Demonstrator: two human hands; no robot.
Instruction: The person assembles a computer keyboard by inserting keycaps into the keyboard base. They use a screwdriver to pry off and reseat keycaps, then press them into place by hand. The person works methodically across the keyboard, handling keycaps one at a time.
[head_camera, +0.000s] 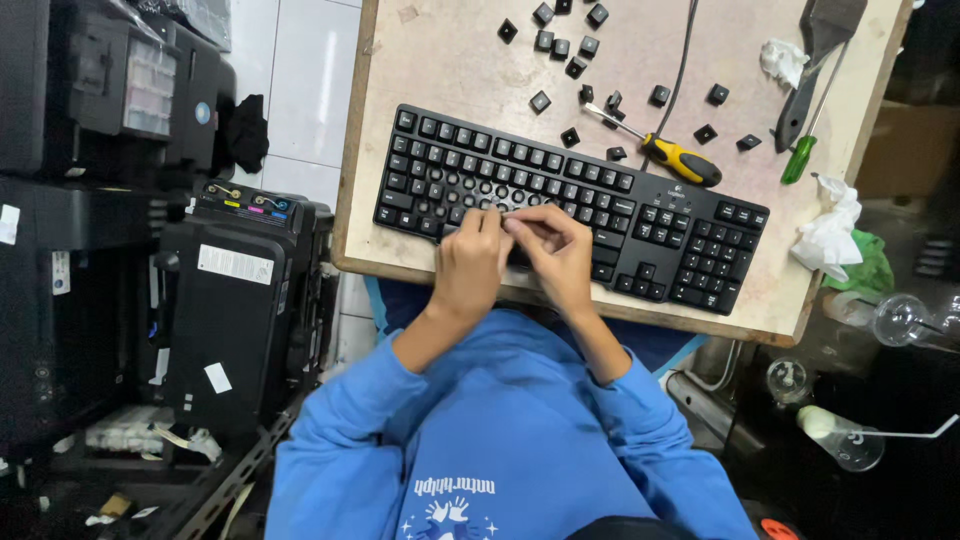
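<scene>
A black keyboard (640, 215) lies slanted on a small beige table (450, 60), with several keycaps gone from its left middle rows. My left hand (470, 262) and my right hand (555, 250) meet over the keyboard's front edge near the bottom row. Their fingertips pinch together around something small and pale; what it is I cannot make out. Several loose black keycaps (562, 45) are scattered on the table behind the keyboard. My blue sleeves reach up from below.
A yellow-and-black screwdriver (672, 155) lies behind the keyboard, a green-handled screwdriver (800, 155) and a dark-handled brush (815, 60) at the right. Crumpled white tissues (830, 230) sit by the right edge. Black printers (235, 300) stand left; glass flasks (850, 440) lie lower right.
</scene>
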